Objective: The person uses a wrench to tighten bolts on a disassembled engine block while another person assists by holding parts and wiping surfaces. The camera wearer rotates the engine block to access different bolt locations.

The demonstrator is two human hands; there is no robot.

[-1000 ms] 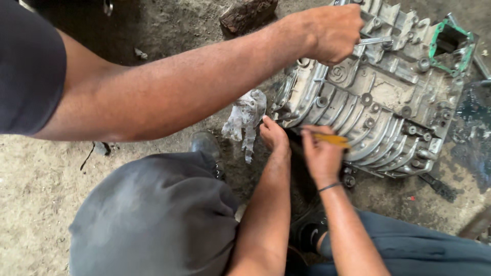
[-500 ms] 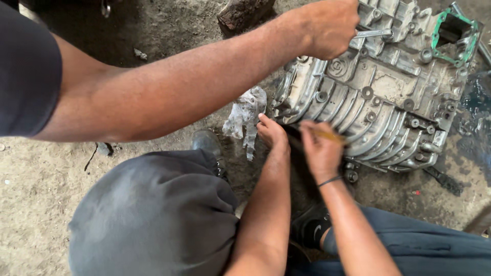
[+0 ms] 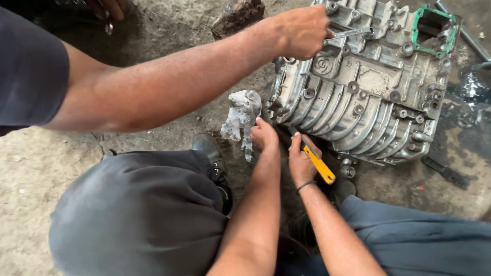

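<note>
On the gritty dirt floor [image 3: 46, 168] lies a ribbed, cast-metal casing [image 3: 368, 97], at whose lower edge the right hand [image 3: 302, 162] is clamped on a yellow-handled tool [image 3: 318, 164] while the left hand [image 3: 265, 135] presses fingers against it, beside a crumpled grey rag [image 3: 241, 116].

Left hand [image 3: 264, 135], right hand [image 3: 300, 161] side by side, fingers [image 3: 295, 145] apparently curled

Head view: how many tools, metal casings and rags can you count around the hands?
Tools: 2, a wrench and a yellow-handled tool gripped in the right hand
Metal casing: 1
Crumpled rag: 1
Total: 4
</note>
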